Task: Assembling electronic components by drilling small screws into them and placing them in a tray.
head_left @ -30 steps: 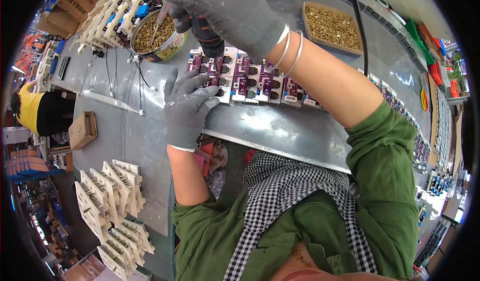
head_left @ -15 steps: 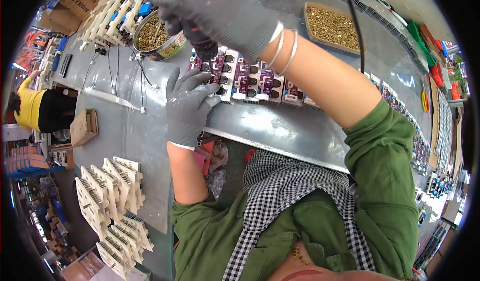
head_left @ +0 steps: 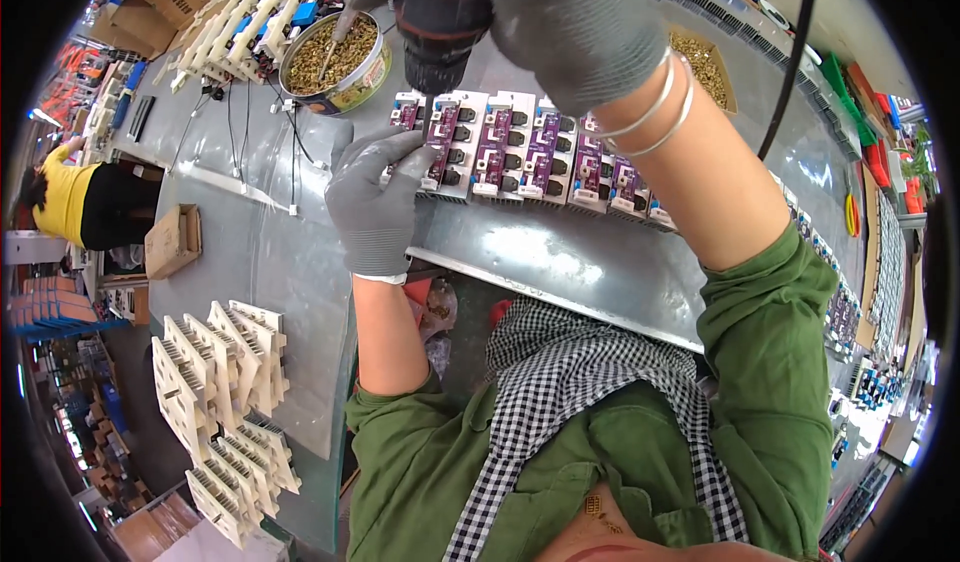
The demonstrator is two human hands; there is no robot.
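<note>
Landmark: the row of circuit boards (head_left: 495,152), purple, each on a pale finned base, set on a grey metal table (head_left: 280,292).

Item: power driver (head_left: 445,22), black, chuck downward, above the row's left end. Likely heavy and rigid; best gripped round its body. Whether the bit meets a screw cannot be told.

Item: right hand (head_left: 585,32), gloved, beyond the row, wrapped round the driver; partly cut off by the upper edge.

Item: left hand (head_left: 375,202), gloved, at the row's left end, fingers bent against the nearest board; whether they pinch anything cannot be told.

Handling: boards probably stiff and light, their raised components fragile; take them by the base edges, clear of the components.

Surroundings: round tin (head_left: 372,84) of brass-coloured pieces, beyond and left of the row; cream slotted frames (head_left: 215,382), nearer and left of it.
</note>
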